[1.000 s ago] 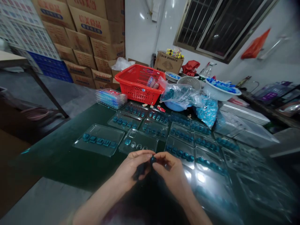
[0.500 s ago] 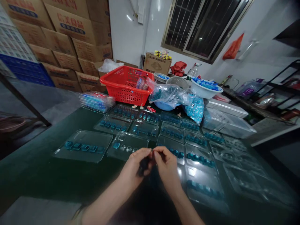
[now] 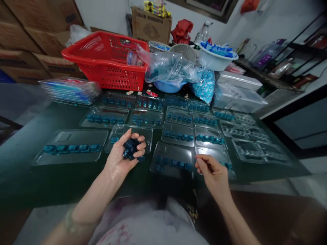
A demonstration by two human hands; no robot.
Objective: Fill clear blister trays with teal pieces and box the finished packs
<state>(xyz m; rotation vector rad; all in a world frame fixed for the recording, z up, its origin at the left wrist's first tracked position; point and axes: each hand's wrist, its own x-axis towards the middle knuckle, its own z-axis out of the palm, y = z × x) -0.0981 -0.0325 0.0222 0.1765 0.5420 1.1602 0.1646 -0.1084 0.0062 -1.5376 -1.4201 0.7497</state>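
Observation:
My left hand (image 3: 120,160) is palm up, its fingers curled round several dark blue pieces (image 3: 131,146). It hangs over a clear plastic tray (image 3: 146,131) with one blue piece (image 3: 114,140) visible in a row of its moulded cups. To the right, my right hand (image 3: 213,172) has its thumb and fingers pinched together; whatever may be between them is too small to make out. It is over the left side of a clear tray (image 3: 204,151) and partly hides it. Between the hands lies another clear tray (image 3: 176,149) with blue pieces in its row.
Several more clear trays with blue pieces cover the dark green table (image 3: 122,183). At the left end is a tray (image 3: 68,136) with a filled row. Behind stand a stack of packed trays (image 3: 71,90), a red basket (image 3: 122,73), a blue basin (image 3: 170,86) and a bag of blue packets (image 3: 204,86).
My hands were together over the trays and have come apart, the right one moving rightward. The left hand has turned to show the blue pieces. The view has tilted down.

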